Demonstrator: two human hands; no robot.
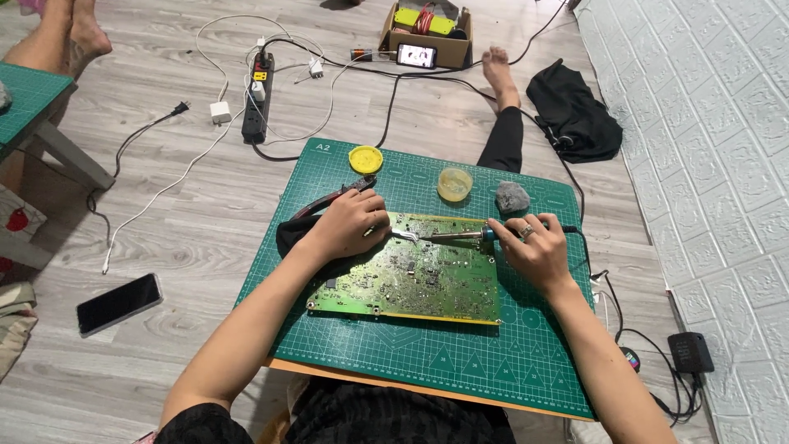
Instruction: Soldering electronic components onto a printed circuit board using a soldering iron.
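Green circuit board (411, 271) lies on the cutting mat (460, 362). Over its far edge the right hand (534, 247) is clamped on a soldering iron (460, 237), the left hand (349, 226) pinched on tweezers (403, 236). A slip could scorch fingers or neighbouring parts; the cord right of the board could snag. Beyond the board: pliers (333, 197), yellow lid (366, 158), jar (454, 183), wire-wool wad (512, 197).

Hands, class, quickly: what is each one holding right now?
Left hand: closed on tweezers over the circuit board.
Right hand: closed on soldering iron.
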